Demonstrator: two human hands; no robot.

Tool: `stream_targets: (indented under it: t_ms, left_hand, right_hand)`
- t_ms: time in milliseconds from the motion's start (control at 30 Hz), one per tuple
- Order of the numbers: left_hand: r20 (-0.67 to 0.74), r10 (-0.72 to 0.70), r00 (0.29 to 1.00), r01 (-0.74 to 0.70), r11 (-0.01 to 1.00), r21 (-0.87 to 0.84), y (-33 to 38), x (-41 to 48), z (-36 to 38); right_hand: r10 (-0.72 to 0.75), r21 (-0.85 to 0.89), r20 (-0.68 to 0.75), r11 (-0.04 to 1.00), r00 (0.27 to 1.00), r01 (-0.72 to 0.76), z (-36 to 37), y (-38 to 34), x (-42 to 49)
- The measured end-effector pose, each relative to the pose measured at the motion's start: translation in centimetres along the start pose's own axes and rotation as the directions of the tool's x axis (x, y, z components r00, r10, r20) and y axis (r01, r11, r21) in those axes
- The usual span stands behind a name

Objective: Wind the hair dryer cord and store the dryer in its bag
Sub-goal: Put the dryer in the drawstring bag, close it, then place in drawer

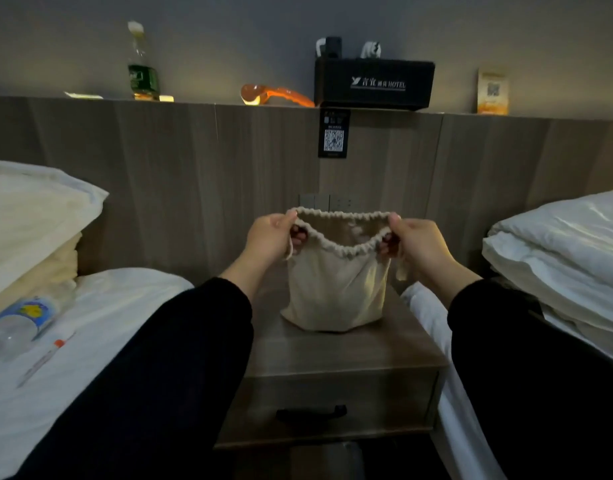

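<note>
Cloth bag point(336, 292) stands on the nightstand point(332, 355) — left hand point(268, 237) pinching its rim at 9 o'clock, right hand point(421, 242) at 3 — dryer unseen, probably already inside; mouth not yet drawn shut

Bag point(336, 292) mouth held wide, open from above; bare nightstand point(332, 351) in front, beds point(107, 306) close on both sides.
</note>
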State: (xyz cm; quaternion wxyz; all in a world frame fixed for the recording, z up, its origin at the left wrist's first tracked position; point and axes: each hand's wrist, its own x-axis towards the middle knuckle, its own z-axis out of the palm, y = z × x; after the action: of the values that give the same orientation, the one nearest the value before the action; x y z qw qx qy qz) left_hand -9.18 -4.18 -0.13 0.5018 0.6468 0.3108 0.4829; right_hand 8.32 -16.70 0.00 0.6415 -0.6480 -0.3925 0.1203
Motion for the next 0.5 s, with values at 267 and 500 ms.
stream_targets:
  t_ms: [267, 500]
  left_hand:
    - [0.037, -0.048, 0.998, 0.049, 0.998, -0.027, 1.8, 4.0, -0.6]
    - [-0.083, -0.105, 0.991, 0.098, 0.991, -0.086, 2.5, 6.5, -2.1]
  right_hand:
    - [0.14, 0.092, -0.011, 0.986, 0.99, -0.139, -0.8, -2.0, 3.9]
    - [0.226, 0.286, -0.424, 0.952, 0.877, -0.107, -1.3, -2.6, 6.4]
